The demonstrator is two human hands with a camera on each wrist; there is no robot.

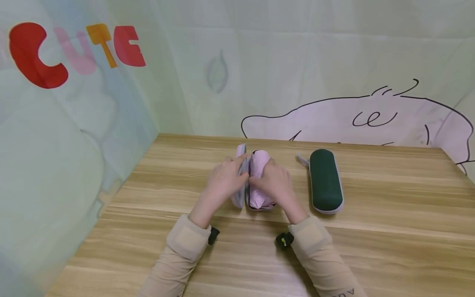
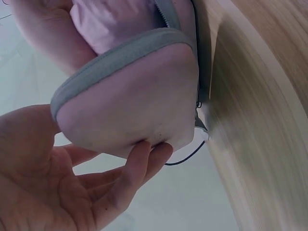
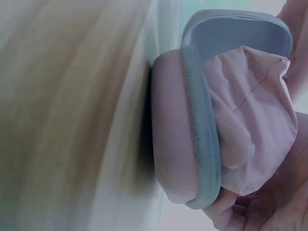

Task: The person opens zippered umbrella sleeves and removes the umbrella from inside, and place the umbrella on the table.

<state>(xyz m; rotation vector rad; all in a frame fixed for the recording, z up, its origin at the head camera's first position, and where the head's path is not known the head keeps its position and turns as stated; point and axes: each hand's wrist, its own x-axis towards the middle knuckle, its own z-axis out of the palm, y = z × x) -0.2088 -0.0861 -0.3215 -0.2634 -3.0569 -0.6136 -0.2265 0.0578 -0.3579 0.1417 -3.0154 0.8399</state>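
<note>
A pink hard-shell zip case (image 3: 173, 125) with grey edging stands unzipped on the table, its lid (image 2: 130, 96) raised on the left. Inside the lower half lies a bundle of folded pink fabric (image 3: 262, 110), bulging above the rim. My left hand (image 1: 224, 177) holds the lid, fingertips against its outer face and thumb towards the rim. With thumb and fingers on either side, my right hand (image 1: 276, 181) grips the fabric bundle; its thumb lies along the fabric, between bundle and lid. Part of the bundle is hidden under that hand.
Right of the hands lies a closed dark green case (image 1: 326, 181) with light edging and a wrist strap (image 1: 303, 160). The wooden table (image 1: 400, 198) meets a printed cloth backdrop (image 1: 297, 62) at the back and left.
</note>
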